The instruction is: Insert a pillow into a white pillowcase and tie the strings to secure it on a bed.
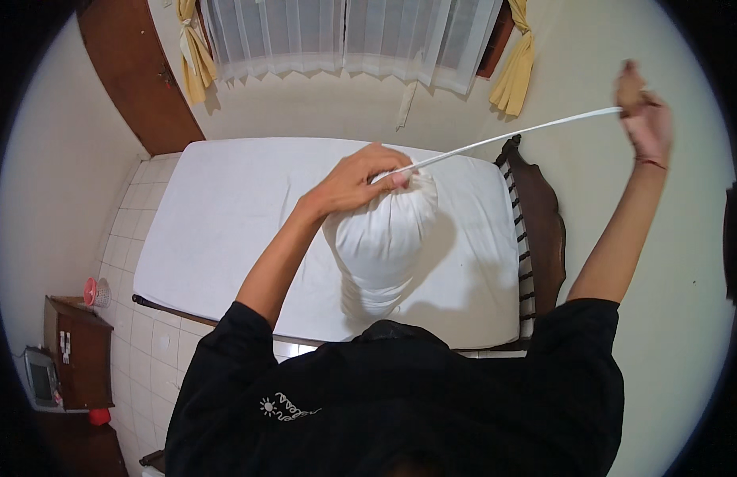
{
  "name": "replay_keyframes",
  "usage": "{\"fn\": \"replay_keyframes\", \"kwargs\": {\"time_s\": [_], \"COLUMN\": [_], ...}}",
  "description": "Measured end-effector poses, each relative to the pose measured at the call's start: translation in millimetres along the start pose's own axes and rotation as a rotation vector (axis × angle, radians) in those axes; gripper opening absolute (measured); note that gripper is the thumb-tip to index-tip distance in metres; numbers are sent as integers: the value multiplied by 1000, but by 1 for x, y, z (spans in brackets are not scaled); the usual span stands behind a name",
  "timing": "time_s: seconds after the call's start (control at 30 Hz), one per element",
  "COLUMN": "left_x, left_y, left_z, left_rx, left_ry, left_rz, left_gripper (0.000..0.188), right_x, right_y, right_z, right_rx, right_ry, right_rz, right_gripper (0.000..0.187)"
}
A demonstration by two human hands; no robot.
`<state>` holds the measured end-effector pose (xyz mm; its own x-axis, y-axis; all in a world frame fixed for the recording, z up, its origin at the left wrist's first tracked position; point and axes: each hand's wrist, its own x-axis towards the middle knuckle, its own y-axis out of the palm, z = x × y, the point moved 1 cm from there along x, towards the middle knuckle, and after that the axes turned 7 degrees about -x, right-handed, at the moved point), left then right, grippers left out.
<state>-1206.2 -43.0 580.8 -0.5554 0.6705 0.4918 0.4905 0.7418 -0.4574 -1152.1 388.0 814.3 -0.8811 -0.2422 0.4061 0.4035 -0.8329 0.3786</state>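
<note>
A tall white cloth bundle (378,246), gathered into pleats at its top, stands on the white-sheeted bed (233,215) in front of me. My left hand (354,181) is closed on the gathered top, with thumb and fingers pinching where a white cord (527,131) comes out. From there the cord runs up to the right, nearly taut with a slight bow. High at the right, away from the bundle, my right hand (645,119) is closed on the cord's other end. Motion blurs that hand's fingers a little. The bundle's lower end is partly hidden by my body.
A dark wooden headboard (543,222) with spindles edges the bed at the right. Beyond the bed are sheer white curtains (344,40) and yellow tied drapes. A brown door (130,71) is far left; a wooden cabinet (80,350) stands on the tiled floor at left.
</note>
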Motion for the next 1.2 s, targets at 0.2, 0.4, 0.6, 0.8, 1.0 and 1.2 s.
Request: {"fn": "replay_keyframes", "kwargs": {"time_s": [0.2, 0.4, 0.6, 0.8, 1.0, 1.2], "left_x": [-22, -29, -23, -30, -77, -64], "left_y": [13, 4, 16, 18, 39, 53], "left_z": [34, 30, 20, 9, -29, -32], "left_rx": [149, 189, 214, 245, -187, -1070], "left_ry": [83, 7, 19, -109, -745, -885], "left_rz": [-33, -4, -44, -55, -665, -601], "left_gripper": [31, 24, 19, 16, 29, 37], "right_x": [-41, -44, -41, -45, -57, -80], "right_y": [-107, 42, 132, 123, 145, 174], "right_z": [-112, -235, -321, -324, -336, -347], "right_rx": [-1675, -1237, -1411, -1357, -1341, -1549], "right_ry": [898, 127, 116, 108, -51, -100], "right_rz": [-484, 90, 15, -28, -157, -105], "right_gripper": [62, 38, 26, 10, 9, 11]}}
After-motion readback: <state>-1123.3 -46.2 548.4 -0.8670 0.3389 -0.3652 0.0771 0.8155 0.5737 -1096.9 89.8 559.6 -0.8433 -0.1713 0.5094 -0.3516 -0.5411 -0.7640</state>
